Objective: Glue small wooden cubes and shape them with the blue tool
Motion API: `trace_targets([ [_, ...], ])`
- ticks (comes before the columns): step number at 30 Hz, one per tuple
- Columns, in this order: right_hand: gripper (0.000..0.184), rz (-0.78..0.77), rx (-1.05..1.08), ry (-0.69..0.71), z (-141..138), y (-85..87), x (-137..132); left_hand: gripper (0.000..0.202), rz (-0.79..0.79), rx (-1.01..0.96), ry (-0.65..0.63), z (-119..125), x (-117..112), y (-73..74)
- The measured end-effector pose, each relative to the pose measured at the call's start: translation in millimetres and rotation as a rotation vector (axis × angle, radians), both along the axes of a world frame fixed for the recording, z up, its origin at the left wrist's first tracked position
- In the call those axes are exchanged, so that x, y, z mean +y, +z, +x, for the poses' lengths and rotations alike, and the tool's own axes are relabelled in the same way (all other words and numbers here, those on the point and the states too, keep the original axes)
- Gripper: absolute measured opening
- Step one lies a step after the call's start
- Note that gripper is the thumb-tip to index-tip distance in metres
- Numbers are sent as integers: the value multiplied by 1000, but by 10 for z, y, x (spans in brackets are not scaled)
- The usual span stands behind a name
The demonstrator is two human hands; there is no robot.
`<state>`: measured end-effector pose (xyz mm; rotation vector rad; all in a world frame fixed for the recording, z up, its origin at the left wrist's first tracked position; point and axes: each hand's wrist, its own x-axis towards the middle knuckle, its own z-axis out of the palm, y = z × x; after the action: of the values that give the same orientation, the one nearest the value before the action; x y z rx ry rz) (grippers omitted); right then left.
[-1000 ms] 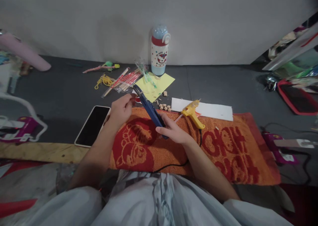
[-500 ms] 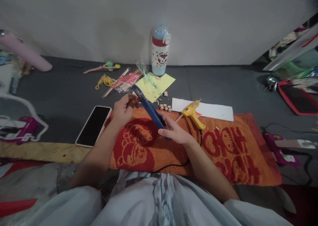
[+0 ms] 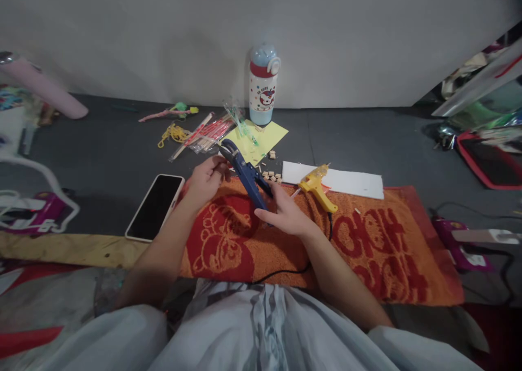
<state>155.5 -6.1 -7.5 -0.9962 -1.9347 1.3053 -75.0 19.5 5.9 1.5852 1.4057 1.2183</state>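
Over towel's (image 3: 367, 251) far edge | right hand (image 3: 285, 214) grips cutter (image 3: 246, 174) | left hand (image 3: 206, 178) pinches small piece at blade; keep fingertips clear

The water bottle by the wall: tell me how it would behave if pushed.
The water bottle stands upright, tall and narrow, so a push near its cap would probably tip it. Its round body suggests it would then roll across the dark floor. The smooth printed shell looks rigid, perhaps somewhat slippery.
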Motion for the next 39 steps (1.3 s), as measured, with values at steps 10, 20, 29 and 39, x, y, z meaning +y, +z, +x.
trace_targets([
  [10,67,30,-31,15,-2,16,0,21,25,104,77,-10,13,66],
  [20,60,-42,-32,36,15,-49,25,26,79,337,169,-45,17,82],
  [29,56,-64,-9,45,17,-37,21,30,89,402,175,-60,9,79],
  [39,55,-69,31,70,24,-32,28,30,88,342,134,-67,15,64],
])
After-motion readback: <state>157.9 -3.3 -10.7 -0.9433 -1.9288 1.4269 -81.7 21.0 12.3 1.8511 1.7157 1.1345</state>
